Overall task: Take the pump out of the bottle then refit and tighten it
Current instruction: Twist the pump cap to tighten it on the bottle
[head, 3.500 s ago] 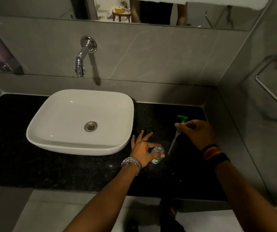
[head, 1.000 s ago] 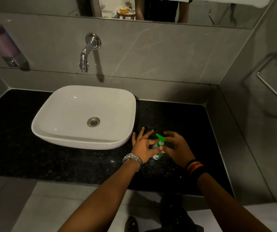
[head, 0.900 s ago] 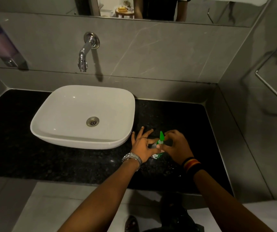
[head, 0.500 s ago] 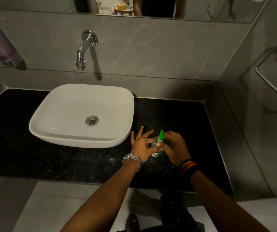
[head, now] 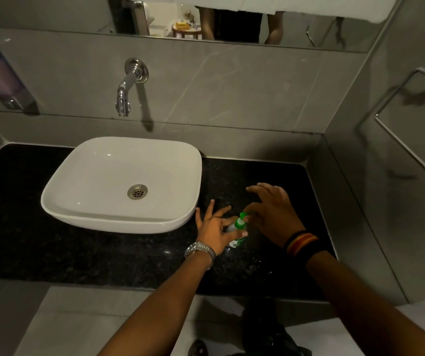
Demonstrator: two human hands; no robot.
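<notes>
A small clear bottle (head: 235, 243) with a green and white label stands on the black stone counter (head: 77, 253), just right of the basin. Its green pump (head: 240, 223) sits in the neck, nozzle pointing up and right. My left hand (head: 214, 231) pinches the bottle's upper part between thumb and forefinger, with the other fingers spread. My right hand (head: 274, 214) hovers just right of the pump head with its fingers spread apart. Its thumb side is close to the nozzle, and I cannot tell whether it touches.
A white basin (head: 98, 176) sits on the counter to the left under a chrome wall tap (head: 126, 91). A soap dispenser (head: 0, 80) hangs on the left wall and a towel bar (head: 398, 140) on the right wall. The counter's front edge lies near my forearms.
The pump, earlier held out of the bottle in my right hand, now sits in the neck. My right hand's fingers, closed around the pump head half a second ago, have spread open.
</notes>
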